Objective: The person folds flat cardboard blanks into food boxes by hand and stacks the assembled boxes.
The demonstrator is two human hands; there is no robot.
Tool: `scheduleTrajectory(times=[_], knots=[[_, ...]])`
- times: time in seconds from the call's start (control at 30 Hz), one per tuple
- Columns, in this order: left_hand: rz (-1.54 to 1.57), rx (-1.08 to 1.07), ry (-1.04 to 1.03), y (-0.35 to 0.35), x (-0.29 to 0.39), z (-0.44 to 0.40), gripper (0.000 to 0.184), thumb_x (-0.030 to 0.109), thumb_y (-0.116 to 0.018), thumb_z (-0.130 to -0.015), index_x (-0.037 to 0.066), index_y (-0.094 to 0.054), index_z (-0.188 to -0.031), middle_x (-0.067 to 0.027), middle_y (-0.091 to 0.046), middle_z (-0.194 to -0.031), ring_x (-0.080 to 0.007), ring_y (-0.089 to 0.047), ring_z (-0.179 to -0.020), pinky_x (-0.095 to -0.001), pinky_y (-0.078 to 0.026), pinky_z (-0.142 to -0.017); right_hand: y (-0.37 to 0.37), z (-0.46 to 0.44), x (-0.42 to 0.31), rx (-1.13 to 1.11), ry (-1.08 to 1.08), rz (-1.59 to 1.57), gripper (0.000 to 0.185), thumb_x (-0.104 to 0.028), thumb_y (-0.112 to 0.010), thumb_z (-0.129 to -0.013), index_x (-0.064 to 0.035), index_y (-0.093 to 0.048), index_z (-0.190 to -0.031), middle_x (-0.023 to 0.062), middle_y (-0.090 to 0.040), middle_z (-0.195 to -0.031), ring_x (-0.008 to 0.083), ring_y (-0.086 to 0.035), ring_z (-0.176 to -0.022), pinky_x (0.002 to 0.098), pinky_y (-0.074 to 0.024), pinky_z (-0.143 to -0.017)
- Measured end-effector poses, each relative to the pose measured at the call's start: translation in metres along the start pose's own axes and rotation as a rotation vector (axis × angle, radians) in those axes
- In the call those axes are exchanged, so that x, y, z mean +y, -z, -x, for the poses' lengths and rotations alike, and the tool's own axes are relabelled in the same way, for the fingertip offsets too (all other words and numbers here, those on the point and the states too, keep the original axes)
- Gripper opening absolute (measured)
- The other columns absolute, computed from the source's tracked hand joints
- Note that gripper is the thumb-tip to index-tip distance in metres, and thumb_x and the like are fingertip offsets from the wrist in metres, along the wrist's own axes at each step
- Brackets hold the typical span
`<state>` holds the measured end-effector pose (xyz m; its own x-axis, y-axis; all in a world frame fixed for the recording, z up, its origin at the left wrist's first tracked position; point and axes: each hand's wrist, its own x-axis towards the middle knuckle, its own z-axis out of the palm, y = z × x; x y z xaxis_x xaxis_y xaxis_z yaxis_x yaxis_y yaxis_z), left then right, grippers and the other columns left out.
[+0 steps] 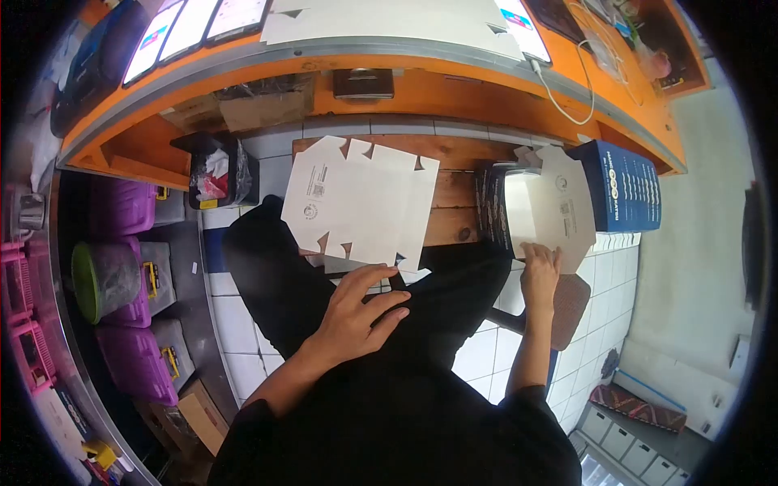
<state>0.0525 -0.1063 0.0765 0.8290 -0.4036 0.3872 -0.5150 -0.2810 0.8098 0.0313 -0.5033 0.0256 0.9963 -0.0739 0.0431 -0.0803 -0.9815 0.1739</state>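
Note:
A flat white box blank [365, 211] with notched edges and small print lies over a wooden bench in front of my knees. My left hand [356, 317] is just below its lower edge, fingers spread, with nothing visibly held; whether a fingertip touches the blank I cannot tell. On the right, a partly folded white carton [571, 202] stands with a side flap raised and dark blue printed sides. My right hand [540, 279] has its fingers closed on the lower edge of that carton.
An orange desk [454, 69] with phones and white card sheets runs across the top. A blue printed box [620, 186] stands at right. To the left are a black bin [243, 178] and purple-lidded tubs [138, 356]. A brown stool seat [571, 308] sits beside my right arm.

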Motion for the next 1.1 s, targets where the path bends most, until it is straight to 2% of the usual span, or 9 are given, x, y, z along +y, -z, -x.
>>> scheduleTrajectory(times=[0.1,0.2,0.27,0.33,0.47,0.53,0.7,0.93,1.1], knots=[[-0.03,0.014,0.032,0.007,-0.008,0.006,0.024,0.007,-0.082,-0.079,0.005,-0.074,-0.101,-0.0158,-0.062,-0.124,-0.0353,-0.062,-0.114,-0.042,-0.051,-0.095,0.028,-0.004,-0.031,0.191,-0.009,0.07,0.044,0.004,-0.055,-0.084,-0.0101,-0.064,-0.125,0.0157,-0.064,-0.126,0.0335,-0.058,-0.122,0.0548,-0.0362,-0.114],[-0.036,0.043,0.187,0.006,-0.02,0.014,0.021,0.005,-0.079,-0.082,0.003,-0.073,-0.102,-0.0148,-0.065,-0.117,-0.0321,-0.065,-0.109,-0.0386,-0.052,-0.091,0.057,-0.008,-0.108,0.129,0.13,-0.379,0.047,-0.001,-0.064,-0.078,-0.0082,-0.065,-0.125,0.0164,-0.063,-0.125,0.0361,-0.059,-0.118,0.0516,-0.0405,-0.111],[-0.015,0.103,0.271,0.001,-0.029,0.012,0.017,0.004,-0.075,-0.086,0.002,-0.072,-0.102,-0.0137,-0.069,-0.108,-0.0298,-0.068,-0.1,-0.0359,-0.054,-0.086,0.037,-0.008,-0.166,-0.104,0.255,-0.579,0.045,-0.013,-0.073,-0.078,-0.0081,-0.066,-0.122,0.014,-0.067,-0.119,0.0357,-0.062,-0.114,0.0481,-0.0425,-0.109],[0.013,0.09,0.236,0.002,-0.019,0.003,0.015,0.004,-0.074,-0.088,0.002,-0.073,-0.102,-0.014,-0.07,-0.102,-0.0294,-0.07,-0.093,-0.0349,-0.054,-0.083,-0.009,-0.01,-0.222,-0.138,0.365,-0.617,0.062,-0.028,-0.078,-0.08,-0.0058,-0.058,-0.134,0.018,-0.06,-0.136,0.0362,-0.056,-0.13,0.0519,-0.038,-0.115],[0.015,-0.098,0.158,0.011,-0.007,-0.006,0.015,0.007,-0.074,-0.088,0.002,-0.073,-0.102,-0.0141,-0.07,-0.101,-0.0299,-0.07,-0.091,-0.0367,-0.055,-0.08,-0.115,-0.013,-0.284,-0.088,0.332,-0.355,0.067,-0.03,-0.074,-0.086,-0.0083,-0.051,-0.144,0.0243,-0.048,-0.15,0.037,-0.048,-0.14,0.0543,-0.0387,-0.113],[-0.024,-0.152,0.136,0.019,-0.009,0.0,0.016,0.008,-0.075,-0.087,0.003,-0.072,-0.102,-0.0142,-0.07,-0.101,-0.0307,-0.07,-0.09,-0.0385,-0.056,-0.079,-0.102,-0.025,-0.275,-0.21,0.358,-0.381,0.065,-0.03,-0.074,-0.086,-0.0092,-0.052,-0.143,0.0224,-0.049,-0.15,0.0358,-0.049,-0.139,0.0536,-0.04,-0.112],[0.017,-0.102,0.404,0.025,-0.031,0.018,0.016,0.012,-0.071,-0.091,0.004,-0.072,-0.105,-0.0137,-0.07,-0.102,-0.031,-0.07,-0.09,-0.0376,-0.056,-0.078,-0.087,-0.054,-0.24,-0.594,0.374,-0.55,0.054,-0.031,-0.073,-0.087,-0.0104,-0.06,-0.135,0.0126,-0.053,-0.149,0.0299,-0.056,-0.132,0.0497,-0.0441,-0.109],[0.058,-0.153,0.427,0.022,-0.03,0.022,0.019,0.013,-0.07,-0.093,0.003,-0.071,-0.11,-0.0127,-0.07,-0.104,-0.0268,-0.07,-0.092,-0.0344,-0.055,-0.075,-0.095,-0.019,-0.233,-0.192,0.55,-0.384,0.072,-0.029,-0.078,-0.082,-0.0102,-0.049,-0.145,0.0116,-0.049,-0.153,0.0275,-0.055,-0.132,0.0489,-0.0434,-0.11],[0.035,-0.219,0.416,0.022,-0.03,0.023,0.022,0.02,-0.069,-0.095,0.006,-0.072,-0.112,-0.0138,-0.07,-0.107,-0.029,-0.069,-0.093,-0.0359,-0.055,-0.076,-0.096,-0.023,-0.221,-0.326,0.583,-0.419,0.07,-0.028,-0.077,-0.082,-0.0095,-0.05,-0.144,0.0131,-0.048,-0.154,0.0294,-0.054,-0.134,0.048,-0.0436,-0.11]])
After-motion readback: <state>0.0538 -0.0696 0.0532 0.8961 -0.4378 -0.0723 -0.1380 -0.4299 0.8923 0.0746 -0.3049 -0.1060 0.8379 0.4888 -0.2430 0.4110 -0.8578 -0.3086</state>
